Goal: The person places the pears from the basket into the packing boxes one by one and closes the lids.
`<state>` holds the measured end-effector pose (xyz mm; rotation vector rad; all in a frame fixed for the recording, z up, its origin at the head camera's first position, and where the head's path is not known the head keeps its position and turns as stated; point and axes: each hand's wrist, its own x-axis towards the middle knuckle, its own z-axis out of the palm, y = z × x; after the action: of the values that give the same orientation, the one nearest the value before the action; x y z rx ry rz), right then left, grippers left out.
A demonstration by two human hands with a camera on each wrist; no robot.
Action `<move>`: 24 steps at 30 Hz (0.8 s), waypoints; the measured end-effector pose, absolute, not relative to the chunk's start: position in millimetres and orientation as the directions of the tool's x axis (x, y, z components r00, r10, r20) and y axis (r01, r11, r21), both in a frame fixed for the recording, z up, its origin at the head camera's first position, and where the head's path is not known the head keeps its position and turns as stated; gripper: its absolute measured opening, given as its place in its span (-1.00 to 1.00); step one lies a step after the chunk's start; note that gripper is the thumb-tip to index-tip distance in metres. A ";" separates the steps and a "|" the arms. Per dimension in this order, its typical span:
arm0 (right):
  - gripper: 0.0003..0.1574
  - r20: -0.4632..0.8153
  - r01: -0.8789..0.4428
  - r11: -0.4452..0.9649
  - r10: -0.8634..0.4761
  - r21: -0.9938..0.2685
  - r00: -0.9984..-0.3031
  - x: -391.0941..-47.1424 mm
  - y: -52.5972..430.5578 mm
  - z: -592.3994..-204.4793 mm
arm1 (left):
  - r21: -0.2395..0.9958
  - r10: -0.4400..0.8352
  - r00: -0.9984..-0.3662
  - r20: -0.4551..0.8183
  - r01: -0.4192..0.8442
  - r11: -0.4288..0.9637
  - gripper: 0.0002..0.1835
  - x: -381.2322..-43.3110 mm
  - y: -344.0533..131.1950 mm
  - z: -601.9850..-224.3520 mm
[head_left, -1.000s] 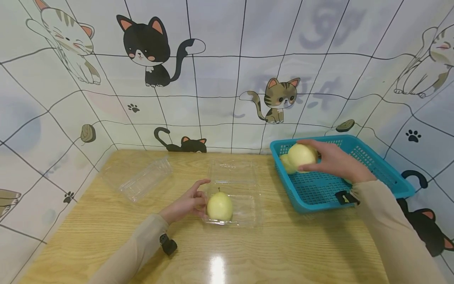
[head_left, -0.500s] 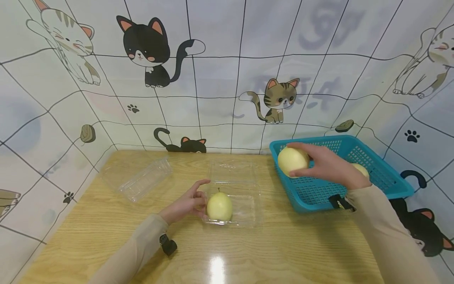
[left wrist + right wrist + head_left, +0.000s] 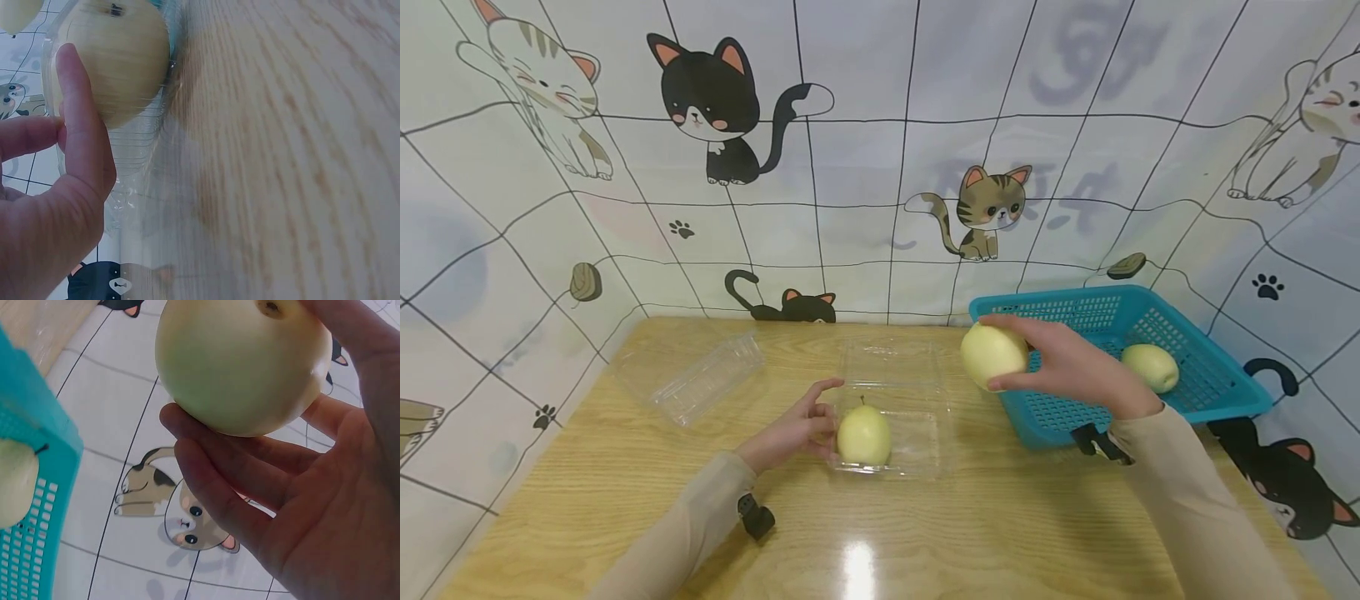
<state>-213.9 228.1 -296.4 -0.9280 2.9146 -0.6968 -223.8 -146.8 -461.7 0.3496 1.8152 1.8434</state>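
A pale yellow round pear (image 3: 995, 356) is gripped in my right hand (image 3: 1067, 367), thumb and fingers on opposite sides of it, just left of the basket's near-left rim. The right wrist view shows the pear's (image 3: 244, 369) stem hollow facing up. My left hand (image 3: 793, 429) holds the left edge of an opened clear plastic clamshell box (image 3: 917, 442), its lid laid back. Inside the box's left half sits another pear (image 3: 864, 435), stem up. From the left wrist, a finger (image 3: 78, 106) lies along the box wall beside the pear (image 3: 119, 62).
At the right stands a blue perforated basket (image 3: 1213, 379) with one pear (image 3: 1151, 367) in it. A second opened clear clamshell (image 3: 707, 379) lies at the left of the wooden table (image 3: 955, 533). A cat-printed cloth (image 3: 865, 167) backs the table.
My right hand has carried its pear leftward from over the basket to beyond its left rim, uncovering the pear at the basket's right. The left hand and its box have stayed put.
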 end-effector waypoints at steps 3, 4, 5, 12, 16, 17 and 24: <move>0.04 0.125 -0.549 0.714 -0.556 -0.434 -0.822 -210.7 223.5 -298.4 | 0.983 0.531 -0.829 -0.176 -0.179 0.047 -0.26 -223.4 -147.2 -461.3; 0.04 0.124 -0.550 0.710 -0.559 -0.440 -0.820 -209.8 221.9 -299.0 | 0.983 0.530 -0.830 -0.175 -0.177 0.049 -0.26 -223.3 -147.3 -461.1; 0.03 0.124 -0.552 0.705 -0.562 -0.446 -0.818 -208.7 220.4 -299.5 | 0.983 0.529 -0.830 -0.176 -0.176 0.051 -0.26 -223.3 -147.2 -460.9; 0.03 0.133 -0.581 0.692 -0.587 -0.430 -0.798 -201.7 210.2 -303.8 | 0.980 0.527 -0.830 -0.184 -0.193 0.039 -0.25 -223.1 -146.7 -461.3; 0.00 0.140 -0.600 0.684 -0.603 -0.415 -0.785 -199.3 205.1 -308.3 | 0.979 0.525 -0.831 -0.185 -0.200 0.028 -0.25 -222.9 -147.0 -461.9; -0.01 0.142 -0.602 0.680 -0.606 -0.418 -0.783 -198.5 203.8 -309.2 | 0.980 0.524 -0.831 -0.184 -0.199 0.028 -0.25 -222.9 -147.0 -462.0; -0.05 0.135 -0.622 0.646 -0.638 -0.442 -0.758 -196.4 195.3 -316.4 | 0.980 0.523 -0.832 -0.184 -0.198 0.029 -0.27 -223.4 -147.0 -461.8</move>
<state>-196.4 195.3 -316.4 -1.0796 2.8202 -0.7388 -223.4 -147.0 -461.8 0.3296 1.8049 1.8553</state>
